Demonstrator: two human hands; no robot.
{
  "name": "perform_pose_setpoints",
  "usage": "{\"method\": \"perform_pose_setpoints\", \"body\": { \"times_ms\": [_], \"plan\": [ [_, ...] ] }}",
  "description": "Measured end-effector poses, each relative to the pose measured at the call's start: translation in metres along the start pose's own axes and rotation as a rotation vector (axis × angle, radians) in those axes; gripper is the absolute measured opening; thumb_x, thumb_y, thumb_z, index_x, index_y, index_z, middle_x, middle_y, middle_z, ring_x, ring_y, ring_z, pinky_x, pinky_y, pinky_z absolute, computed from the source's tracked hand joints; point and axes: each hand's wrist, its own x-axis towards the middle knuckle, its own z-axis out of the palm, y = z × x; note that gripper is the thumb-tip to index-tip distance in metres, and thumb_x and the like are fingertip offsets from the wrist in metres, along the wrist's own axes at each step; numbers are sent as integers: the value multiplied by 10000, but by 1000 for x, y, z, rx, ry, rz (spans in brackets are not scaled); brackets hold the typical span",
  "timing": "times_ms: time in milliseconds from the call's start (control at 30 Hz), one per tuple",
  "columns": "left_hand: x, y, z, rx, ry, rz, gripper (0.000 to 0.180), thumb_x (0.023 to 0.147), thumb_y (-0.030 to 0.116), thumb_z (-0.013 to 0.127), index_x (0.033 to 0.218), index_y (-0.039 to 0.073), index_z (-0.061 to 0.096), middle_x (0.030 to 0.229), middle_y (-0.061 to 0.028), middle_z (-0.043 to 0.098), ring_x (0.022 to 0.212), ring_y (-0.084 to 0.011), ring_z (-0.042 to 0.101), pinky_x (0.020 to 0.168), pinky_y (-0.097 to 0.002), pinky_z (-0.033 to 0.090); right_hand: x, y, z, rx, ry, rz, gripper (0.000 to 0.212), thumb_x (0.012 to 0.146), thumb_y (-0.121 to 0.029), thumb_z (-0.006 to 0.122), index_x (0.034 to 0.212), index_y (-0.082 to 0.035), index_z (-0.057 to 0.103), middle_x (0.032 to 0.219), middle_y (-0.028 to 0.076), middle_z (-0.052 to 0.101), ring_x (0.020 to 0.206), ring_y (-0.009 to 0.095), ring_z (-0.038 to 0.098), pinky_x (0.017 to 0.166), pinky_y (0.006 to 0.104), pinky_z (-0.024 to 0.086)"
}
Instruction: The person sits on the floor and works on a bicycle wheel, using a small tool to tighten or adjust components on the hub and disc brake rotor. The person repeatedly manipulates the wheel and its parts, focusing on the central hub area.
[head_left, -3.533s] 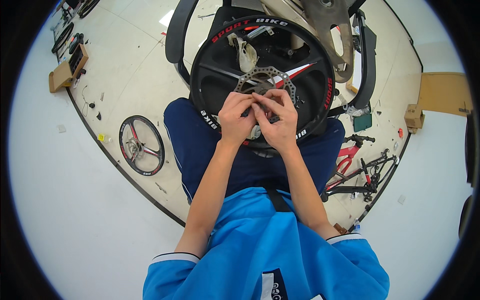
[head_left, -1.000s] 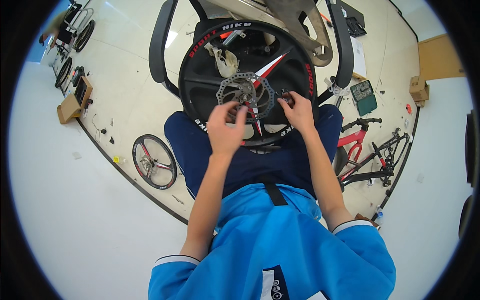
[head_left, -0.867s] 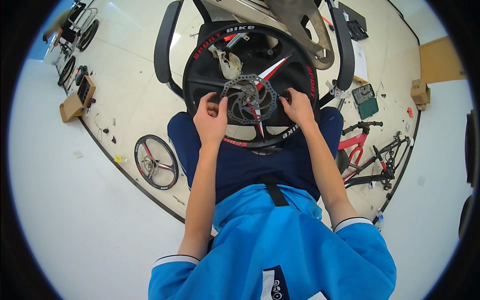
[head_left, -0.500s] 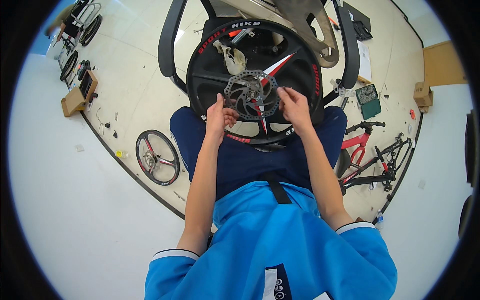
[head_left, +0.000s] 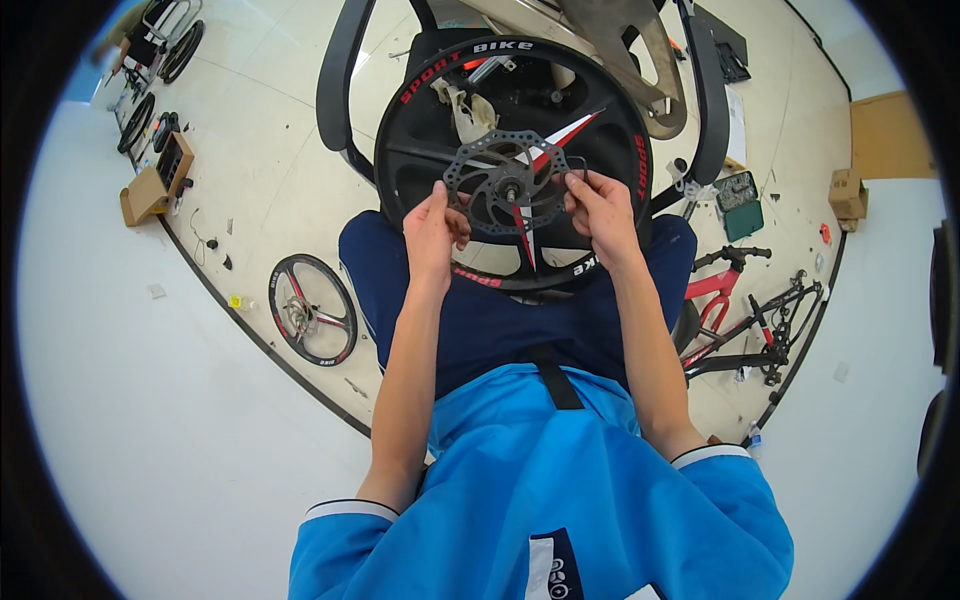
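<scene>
A black mag wheel (head_left: 405,150) with red and white spoke markings lies flat in front of my knees. Over its hub is a silver, perforated brake disc (head_left: 470,205), and the axle end shows through the disc's middle. My left hand (head_left: 432,235) grips the disc's left rim between thumb and fingers. At the right rim, my right hand (head_left: 603,215) pinches the disc's edge. A thin dark bent piece (head_left: 580,161) sticks up by the right fingertips; its kind cannot be made out. A crumpled whitish glove or cloth (head_left: 472,115) lies on the wheel's upper part.
Chair armrests (head_left: 712,100) flank the wheel. A grey metal frame part (head_left: 640,70) stands beyond it. On the floor are a second wheel (head_left: 345,305) at left, a red and black bike frame (head_left: 715,300) at right, a green case (head_left: 740,220) and a cardboard box (head_left: 150,197).
The brake disc has shifted slightly up and looks raised and tilted. Both hands moved a little with it, and the thin dark piece now shows by my right fingers.
</scene>
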Motion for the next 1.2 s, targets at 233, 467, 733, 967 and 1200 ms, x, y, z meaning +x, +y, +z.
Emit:
{"method": "perform_pose_setpoints", "body": {
  "times_ms": [233,467,733,967,1200],
  "plan": [
    [-36,5,-14,-8,-59,114,337,1071,274,564,1012,-35,685,739,-82,675,655,-135,633,598,-272,472,-49,-4,-13,-56,-88,-22,226,1015,-173,657,1081,39,698,774,110,726,506,19,465,470,186,309],
    [-71,10,-13,19,-213,340,331,1004,16,598,1314,-52,507,926,-129,733,842,-170,705,853,-297,551,-77,7,-18,-96,-112,-267,507,962,15,672,1416,17,444,983,151,779,930,128,729,798,209,531],
    [11,-5,-9,138,-97,334,205,1021,71,639,1179,-59,626,981,-85,727,880,-114,682,811,-265,546,1,21,-7,-319,15,-322,179,979,-80,685,1080,66,667,938,80,768,812,67,679,689,206,482],
    [46,-28,-11,139,-82,288,235,1019,86,651,1200,-61,632,1003,-70,722,884,-99,673,787,-255,549,22,40,-10,-361,41,-288,177,985,-110,692,1065,47,676,895,41,745,792,37,636,732,198,463],
    [48,-30,-5,141,-93,307,229,1023,97,643,1202,-46,635,973,-57,719,841,-91,668,746,-252,549,13,47,-12,-295,97,-235,162,970,-99,709,1021,52,678,878,53,743,786,52,650,730,210,488]
  ]
}}
